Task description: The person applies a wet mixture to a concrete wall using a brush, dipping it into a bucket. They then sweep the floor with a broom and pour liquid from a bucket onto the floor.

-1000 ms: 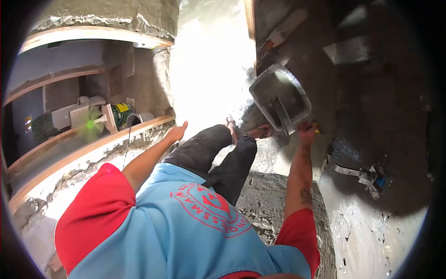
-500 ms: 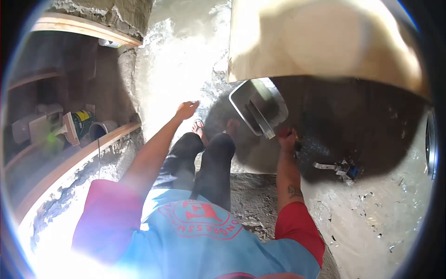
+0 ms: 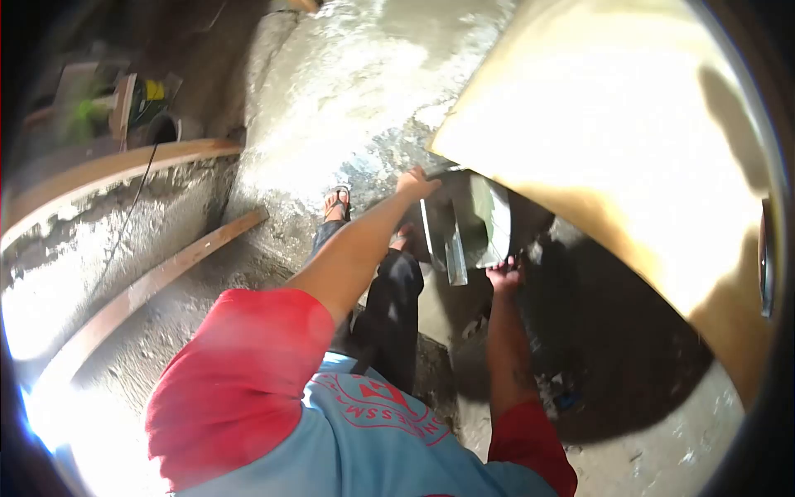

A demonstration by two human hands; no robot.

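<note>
A squarish tub (image 3: 494, 217) with a pale rim sits below me, beside the edge of a large pale board. Lying across the tub is a long narrow bar (image 3: 456, 261) with a shiny end, jutting over the near side. My left hand (image 3: 418, 183) has its fingers bent over the far left rim. At the near right corner, the fingers of my right hand (image 3: 504, 273) are curled against the tub's edge, partly in shadow. Both hands grip the same tub.
The large pale board (image 3: 596, 124) overhangs the right side and shades the floor. Rough concrete (image 3: 331, 108) lies ahead. A wooden strip (image 3: 157, 277) runs along the left, below a ledge with a green-and-yellow container (image 3: 149, 98). Debris (image 3: 563, 393) lies in the shadow.
My left hand has reached right and taken hold of the tub's rim. My right hand has come against its near edge. The tub has turned slightly and the view has rotated.
</note>
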